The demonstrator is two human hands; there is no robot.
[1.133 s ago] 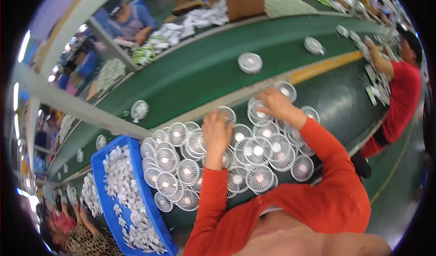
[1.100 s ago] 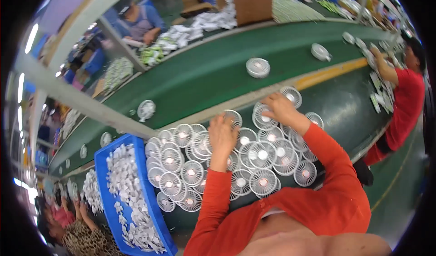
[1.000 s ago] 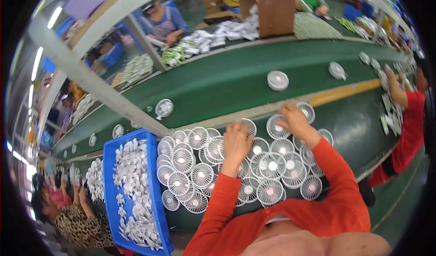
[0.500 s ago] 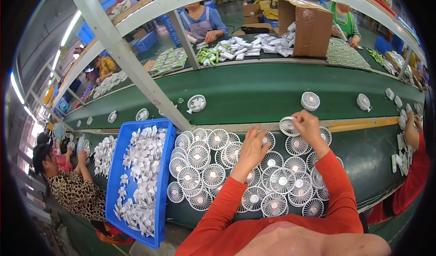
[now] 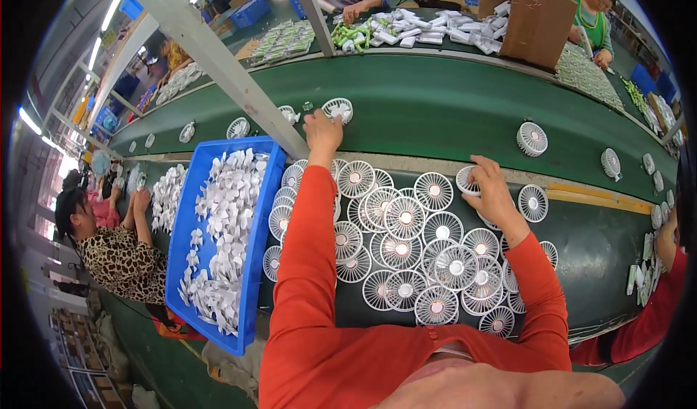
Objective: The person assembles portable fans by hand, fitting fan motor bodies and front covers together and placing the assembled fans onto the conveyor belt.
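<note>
My left hand (image 5: 323, 132) stretches over the green belt to a round white fan head (image 5: 337, 110). Its fingers are apart at the near-left rim, and the fan head still rests on the belt. Pinched between thumb and fingers of my right hand (image 5: 494, 191) is a round white fan grille (image 5: 466, 180), partly covered by the hand. It is tilted above the near edge of the belt. Many similar grilles (image 5: 404, 218) with slotted rims lie overlapping on the dark worktop below both hands. My left sleeve hides some of them.
A blue bin (image 5: 250, 315) of small white fan blades stands left of the grilles. A slanted grey post (image 5: 239, 82) rises beside my left forearm. More fan heads (image 5: 532, 139) sit along the belt (image 5: 435, 111). Co-workers sit opposite and on both sides.
My left hand has left the grilles and reached forward to the fan head on the belt. My right hand keeps its grille nearby. The whole view has tilted downward.
</note>
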